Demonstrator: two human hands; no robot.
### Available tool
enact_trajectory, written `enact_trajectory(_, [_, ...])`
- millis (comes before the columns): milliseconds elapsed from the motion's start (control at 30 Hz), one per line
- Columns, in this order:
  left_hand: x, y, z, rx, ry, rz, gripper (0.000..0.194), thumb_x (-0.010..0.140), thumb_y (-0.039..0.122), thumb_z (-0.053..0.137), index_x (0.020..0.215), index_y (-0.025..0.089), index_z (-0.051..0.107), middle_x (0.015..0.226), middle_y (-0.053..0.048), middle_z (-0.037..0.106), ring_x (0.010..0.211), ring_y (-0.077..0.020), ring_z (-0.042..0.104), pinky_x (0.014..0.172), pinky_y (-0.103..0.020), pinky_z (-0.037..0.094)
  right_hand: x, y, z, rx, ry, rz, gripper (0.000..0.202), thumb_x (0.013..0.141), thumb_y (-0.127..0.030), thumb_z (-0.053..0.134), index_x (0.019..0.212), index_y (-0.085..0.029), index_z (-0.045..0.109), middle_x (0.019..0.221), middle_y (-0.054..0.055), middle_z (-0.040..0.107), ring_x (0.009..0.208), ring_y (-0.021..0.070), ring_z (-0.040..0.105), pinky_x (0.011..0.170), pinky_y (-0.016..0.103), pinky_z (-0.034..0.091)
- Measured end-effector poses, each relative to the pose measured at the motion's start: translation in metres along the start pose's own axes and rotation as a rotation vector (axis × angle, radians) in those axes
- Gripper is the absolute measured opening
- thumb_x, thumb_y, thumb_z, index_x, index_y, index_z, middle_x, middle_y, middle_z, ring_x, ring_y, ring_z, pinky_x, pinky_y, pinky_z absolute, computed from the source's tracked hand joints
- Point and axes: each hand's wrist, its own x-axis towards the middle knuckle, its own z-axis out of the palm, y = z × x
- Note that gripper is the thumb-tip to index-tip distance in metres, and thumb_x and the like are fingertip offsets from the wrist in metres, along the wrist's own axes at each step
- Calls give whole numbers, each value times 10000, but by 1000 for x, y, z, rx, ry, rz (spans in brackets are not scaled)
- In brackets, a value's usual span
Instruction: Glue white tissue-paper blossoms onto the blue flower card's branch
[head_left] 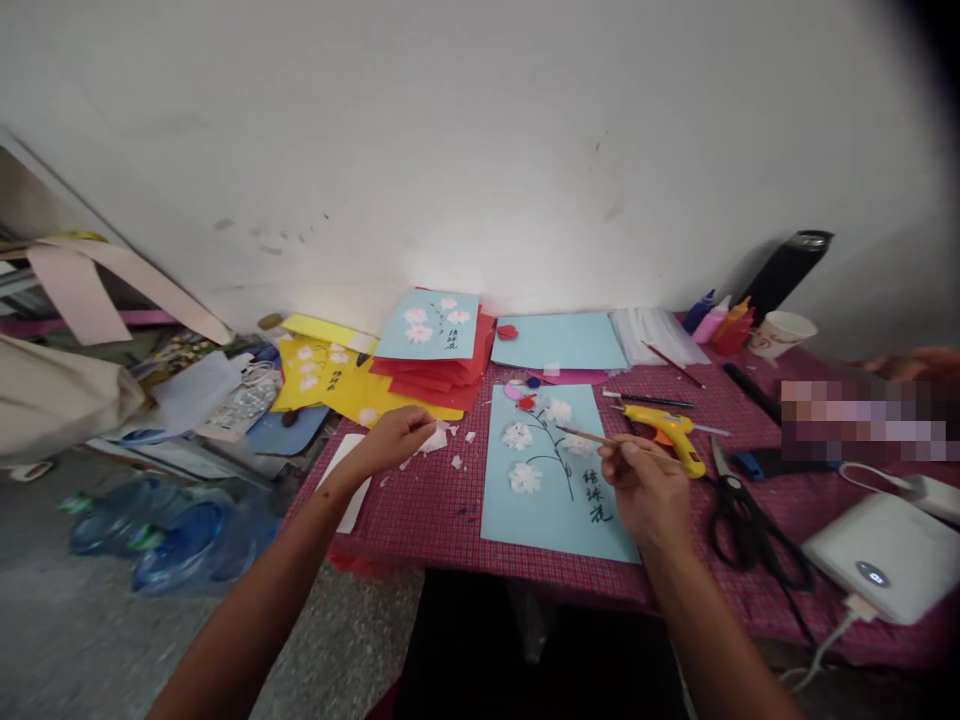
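My right hand is closed around a thin paintbrush. The brush tip is over the upper stem of a flower picture on a light blue sheet. White paper flowers, dark painted stems and black handwriting are on that sheet. Near its top edge lie small blobs of red, pink and dark blue. To the left, my left hand rests on the table with its fingers curled together, beside white paper scraps. Whether a scrap is between its fingers is hidden.
Behind are stacked red sheets topped by a blue flower card, and another blue sheet. On the right lie a yellow glue gun, scissors, a white power bank, paint bottles and a paper cup.
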Motion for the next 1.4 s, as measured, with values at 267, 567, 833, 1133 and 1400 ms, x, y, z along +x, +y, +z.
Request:
enact_trajectory(267, [8,23,7,18,-53,17,236,891,331,549,746,182,660,745,-15,677,708,-159,596,645,-262,383,-2,-1,-3,25,9,1,106,832,-326,742,869,-228,758,754,48,728,564,174,587,482,293,422])
enact_trajectory(567, [-5,72,26,-42,-216,227,236,958,252,475,769,184,600,774,-3,641,731,-145,553,694,-275,393,0,-5,-3,121,21,12,143,778,-322,789,842,-196,763,720,51,735,534,139,574,474,253,417])
enact_trajectory(833, [-13,59,45,-445,-382,-13,261,949,400,576,849,176,666,758,13,622,681,-121,524,633,-245,405,-3,-9,0,138,40,31,119,766,-291,778,825,-188,778,714,54,734,545,137,576,471,241,425])
enact_trajectory(1133, [-12,36,20,-438,-171,-104,183,878,323,573,773,184,627,763,11,618,716,-134,540,670,-255,421,-3,-4,-4,123,24,25,121,791,-290,775,852,-186,772,735,53,733,556,135,589,485,238,431])
enact_trajectory(1400, [-9,-14,-20,-118,39,-214,302,903,334,404,676,202,554,716,-9,598,715,-179,566,668,-294,408,-2,-1,-5,58,2,13,108,816,-315,763,860,-216,769,748,51,734,558,155,587,474,270,423])
